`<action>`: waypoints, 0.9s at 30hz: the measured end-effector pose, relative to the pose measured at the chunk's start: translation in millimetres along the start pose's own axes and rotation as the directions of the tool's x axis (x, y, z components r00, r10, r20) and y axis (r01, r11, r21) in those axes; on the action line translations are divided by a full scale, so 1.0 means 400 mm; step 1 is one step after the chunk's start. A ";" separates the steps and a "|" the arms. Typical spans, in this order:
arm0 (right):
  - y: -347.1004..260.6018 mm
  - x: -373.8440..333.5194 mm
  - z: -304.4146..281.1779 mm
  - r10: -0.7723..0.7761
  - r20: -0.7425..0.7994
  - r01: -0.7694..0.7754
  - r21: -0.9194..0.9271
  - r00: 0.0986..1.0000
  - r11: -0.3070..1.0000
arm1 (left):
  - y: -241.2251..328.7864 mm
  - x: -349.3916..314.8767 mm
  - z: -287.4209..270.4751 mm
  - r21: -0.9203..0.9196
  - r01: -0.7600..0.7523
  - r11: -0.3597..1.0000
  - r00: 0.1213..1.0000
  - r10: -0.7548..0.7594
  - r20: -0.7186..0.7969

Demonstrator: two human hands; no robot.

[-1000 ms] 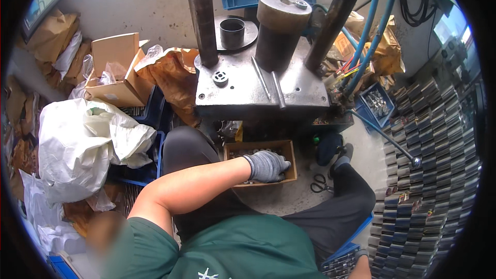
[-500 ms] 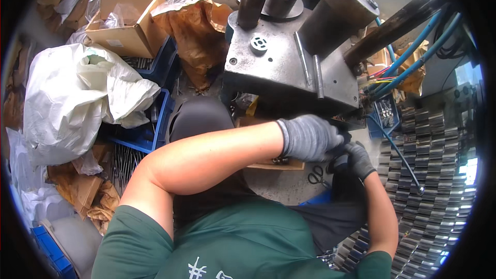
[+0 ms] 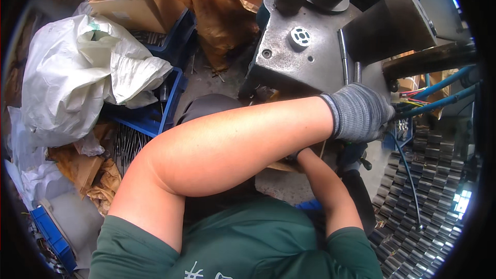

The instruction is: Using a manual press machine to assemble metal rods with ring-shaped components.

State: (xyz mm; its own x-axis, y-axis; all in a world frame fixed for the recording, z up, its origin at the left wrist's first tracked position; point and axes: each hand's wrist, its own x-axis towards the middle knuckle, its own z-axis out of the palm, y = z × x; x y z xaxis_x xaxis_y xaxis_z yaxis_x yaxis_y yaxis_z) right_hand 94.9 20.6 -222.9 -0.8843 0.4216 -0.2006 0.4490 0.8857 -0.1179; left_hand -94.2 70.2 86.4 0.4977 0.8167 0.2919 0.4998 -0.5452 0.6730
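My left hand, in a grey knitted glove, reaches across to the right at the front right edge of a steel press block. Its back faces me and hides its fingers, so its grip cannot be seen. My right hand is tucked beneath the left forearm, with only a bit of dark glove cuff showing. On the block lie a small round part with slots and two metal rods, the longer rod beside a thick steel cylinder. A dark device with a small knob sits below my left hand.
Blue hoses and coloured wires run at the right. Stacked metal parts fill the lower right. At the left are a white sack, blue bins, thin rods, a cardboard box and brown paper.
My left hand has moved right and up to the block's edge. My right hand has drawn away leftward, under the left forearm. The whole view has shifted, with the block now farther right.
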 end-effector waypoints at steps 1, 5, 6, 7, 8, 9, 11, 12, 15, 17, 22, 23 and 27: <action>-0.013 0.001 0.010 0.000 0.007 0.000 0.015 1.000 1.000 | 0.000 0.004 0.005 0.006 -0.007 1.000 1.000 0.007 0.018; -0.031 -0.004 0.027 -0.003 0.024 0.002 0.053 1.000 0.999 | 0.014 0.000 0.015 0.059 -0.034 0.998 0.993 0.027 0.111; -0.029 -0.003 0.028 -0.001 0.029 -0.001 0.057 1.000 0.998 | 0.019 -0.003 0.020 0.070 -0.051 0.996 0.991 0.041 0.131; -0.026 -0.003 0.029 0.001 0.033 -0.003 0.060 0.999 0.998 | 0.025 -0.003 0.031 0.024 -0.024 0.999 0.981 0.019 0.192; -0.022 -0.013 0.028 0.006 0.035 -0.008 0.063 0.999 0.998 | 0.030 -0.006 0.041 0.034 -0.046 0.998 0.977 0.038 0.211; -0.021 -0.023 0.029 0.012 0.043 -0.014 0.067 0.999 0.998 | 0.033 -0.013 0.056 0.039 -0.068 0.997 0.972 0.057 0.228; -0.025 -0.039 0.032 0.020 0.056 -0.024 0.078 0.998 0.997 | 0.025 -0.011 0.113 0.035 -0.117 0.993 0.977 0.109 0.185; -0.032 -0.044 0.034 0.022 0.060 -0.028 0.085 0.998 0.996 | 0.026 -0.010 0.124 0.042 -0.117 0.992 0.972 0.106 0.210; -0.050 -0.075 0.044 0.038 0.081 -0.047 0.109 0.996 0.993 | 0.036 -0.007 0.127 0.041 -0.127 0.991 0.960 0.112 0.258; -0.064 -0.098 0.052 0.049 0.096 -0.061 0.127 0.994 0.990 | 0.045 -0.012 0.114 0.082 -0.127 0.988 0.952 0.099 0.291; -0.092 -0.130 0.065 0.057 0.121 -0.076 0.163 0.991 0.984 | 0.043 -0.015 0.117 0.086 -0.115 0.990 0.952 0.085 0.294; -0.099 -0.134 0.068 0.057 0.126 -0.079 0.171 0.990 0.982 | 0.042 -0.016 0.119 0.088 -0.111 0.990 0.952 0.080 0.296; -0.128 -0.147 0.084 0.056 0.143 -0.086 0.207 0.988 0.975 | 0.034 -0.022 0.128 0.096 -0.094 0.991 0.951 0.061 0.302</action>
State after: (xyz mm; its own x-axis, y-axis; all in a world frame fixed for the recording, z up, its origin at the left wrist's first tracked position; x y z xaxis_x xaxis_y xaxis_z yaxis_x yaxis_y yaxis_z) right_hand 128.2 -56.2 -237.6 -0.8301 0.4387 -0.3442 0.5399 0.7867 -0.2993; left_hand -55.3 45.9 58.3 0.7181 0.6866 0.1133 0.5164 -0.6349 0.5747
